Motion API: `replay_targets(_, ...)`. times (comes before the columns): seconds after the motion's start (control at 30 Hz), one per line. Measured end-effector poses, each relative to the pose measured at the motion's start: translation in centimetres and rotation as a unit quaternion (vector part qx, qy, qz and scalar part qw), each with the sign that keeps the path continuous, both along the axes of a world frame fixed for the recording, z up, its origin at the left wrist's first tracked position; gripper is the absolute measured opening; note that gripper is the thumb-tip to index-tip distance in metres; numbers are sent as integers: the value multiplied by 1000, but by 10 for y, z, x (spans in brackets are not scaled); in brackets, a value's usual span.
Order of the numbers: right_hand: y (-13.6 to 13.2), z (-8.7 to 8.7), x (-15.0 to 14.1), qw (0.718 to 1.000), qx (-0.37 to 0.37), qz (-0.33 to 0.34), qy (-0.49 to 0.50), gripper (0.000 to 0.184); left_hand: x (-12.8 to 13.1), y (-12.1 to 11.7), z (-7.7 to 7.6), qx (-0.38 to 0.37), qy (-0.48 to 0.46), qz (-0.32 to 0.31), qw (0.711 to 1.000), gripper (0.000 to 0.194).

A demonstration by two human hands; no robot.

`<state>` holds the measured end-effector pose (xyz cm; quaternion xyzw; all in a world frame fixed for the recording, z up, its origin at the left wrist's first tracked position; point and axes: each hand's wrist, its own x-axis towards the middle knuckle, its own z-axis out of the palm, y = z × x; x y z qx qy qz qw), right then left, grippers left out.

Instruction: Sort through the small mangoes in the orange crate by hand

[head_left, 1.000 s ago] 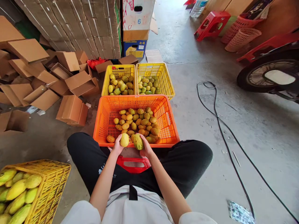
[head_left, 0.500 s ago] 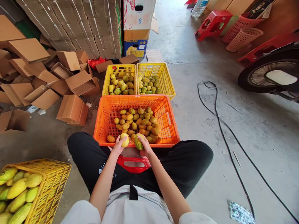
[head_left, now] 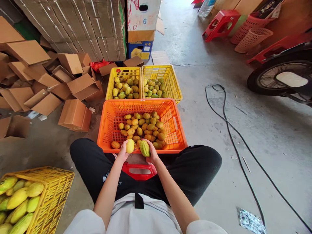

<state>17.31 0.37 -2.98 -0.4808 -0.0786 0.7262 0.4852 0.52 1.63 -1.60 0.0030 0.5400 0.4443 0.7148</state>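
Observation:
Just above the near rim of the orange plastic crate [head_left: 181, 136], both my hands hold fruit. My left hand [head_left: 123, 152] is closed around a smooth pale yellow mango [head_left: 130, 146]. A green, wrinkled mango [head_left: 145, 148] with yellowish patches rests in my right hand [head_left: 152, 152], its fingers curled round the outer side. The two fruits are a small gap apart. Inside the crate lies a loose layer of yellow-green and brownish mangoes [head_left: 147, 126], mostly toward the middle and right. A red stool [head_left: 138, 171] shows between my legs.
Two yellow crates [head_left: 179, 87] holding more mangoes stand against the far side of the orange one. Another yellow crate [head_left: 56, 188] of larger mangoes is at lower left. Cardboard boxes [head_left: 74, 113] litter the left floor. A black cable [head_left: 229, 130] and a motorbike wheel [head_left: 268, 78] lie right.
The mango in my right hand has turned, now showing a greener, wrinkled face. My right fingers have loosened around it. My left hand keeps its yellow mango, slightly turned.

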Motion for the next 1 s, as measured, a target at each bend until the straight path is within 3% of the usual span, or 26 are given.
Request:
replay_targets(0.23,4,11,0,1000,-5,-4,-10,34,-1,1,6,-8,-9,-15,1000,29)
replay_targets(0.47,1,8,2,1000,8,-7,-3,41,-2,-1,7,17,4,-21,1000,25)
replay_targets(0.67,-1,2,0,999,-14,-23,-24,38,-2,-4,8,44,17,-31,998,35)
replay_targets(0.83,0,-2,-1,998,-31,-35,-37,32,-2,-3,1,27,22,-7,999,27)
replay_targets(1.0,2,0,2,997,-67,-15,21,24,-2,0,-5,-16,27,-10,999,16)
